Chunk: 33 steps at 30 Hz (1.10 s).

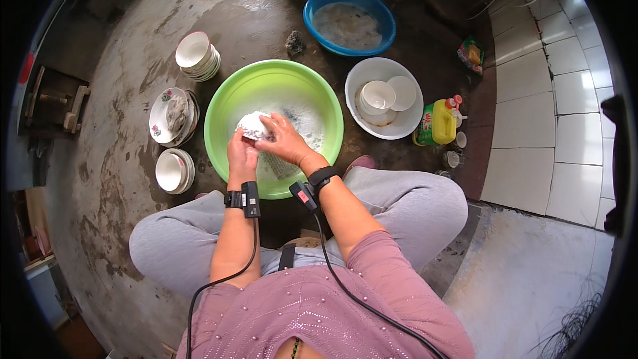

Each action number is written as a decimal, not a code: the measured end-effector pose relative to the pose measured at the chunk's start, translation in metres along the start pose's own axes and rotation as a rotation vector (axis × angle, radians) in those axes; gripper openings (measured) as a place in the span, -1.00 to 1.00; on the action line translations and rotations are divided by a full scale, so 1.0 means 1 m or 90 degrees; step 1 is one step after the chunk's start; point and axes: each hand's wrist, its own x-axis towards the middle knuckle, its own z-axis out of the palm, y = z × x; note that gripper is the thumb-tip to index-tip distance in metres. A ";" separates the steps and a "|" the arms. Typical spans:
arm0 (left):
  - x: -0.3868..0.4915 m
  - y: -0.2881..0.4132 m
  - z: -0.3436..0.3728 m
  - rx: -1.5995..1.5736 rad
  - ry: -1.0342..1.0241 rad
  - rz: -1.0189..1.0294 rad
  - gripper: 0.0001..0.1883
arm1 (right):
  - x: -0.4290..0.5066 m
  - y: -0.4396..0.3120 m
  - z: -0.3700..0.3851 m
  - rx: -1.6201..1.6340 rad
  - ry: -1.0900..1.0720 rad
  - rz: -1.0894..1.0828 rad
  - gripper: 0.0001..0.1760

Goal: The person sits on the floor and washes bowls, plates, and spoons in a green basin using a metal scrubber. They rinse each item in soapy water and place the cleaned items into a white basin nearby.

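Over a lime-green plastic basin [273, 69] of sudsy water, my hands hold a small white bowl [253, 123] with a dark floral pattern, tilted with its outside turned up. My left hand [242, 155] grips the bowl's near left edge. On its right side are the fingers and thumb of my right hand [286, 140]. What lies inside the bowl is hidden. A grey, ridged, cloth-like item [280, 165] shows in the basin below my wrists; its exact kind is unclear. White foam and a darker patch float beyond the bowl.
Left of the basin stand stacked bowls [193, 51], flowered plates [158, 109] with a greyish rag [177, 113], and smaller bowls [170, 171]. Rightward are a white basin [355, 104] holding white bowls [377, 96], a yellow detergent jug [442, 123] and a blue water basin [310, 17]. A dark scouring lump [295, 43] lies behind.
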 end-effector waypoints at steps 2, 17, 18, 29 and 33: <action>-0.004 0.004 0.008 -0.016 -0.020 -0.024 -0.71 | -0.001 -0.014 -0.009 -0.117 -0.039 0.021 -0.35; -0.038 0.015 0.054 0.119 -0.117 -0.067 -0.79 | 0.106 0.051 -0.180 0.101 -0.117 0.421 -0.69; -0.037 0.013 0.052 0.129 -0.095 -0.075 -0.80 | 0.114 0.055 -0.209 0.053 -0.149 0.439 -0.66; -0.024 -0.021 0.033 0.204 -0.016 -0.139 -0.83 | 0.064 0.168 -0.333 -0.605 0.034 0.441 -0.68; -0.016 -0.026 0.031 0.204 0.014 -0.148 -0.87 | 0.059 0.195 -0.321 -0.629 0.023 0.457 -0.71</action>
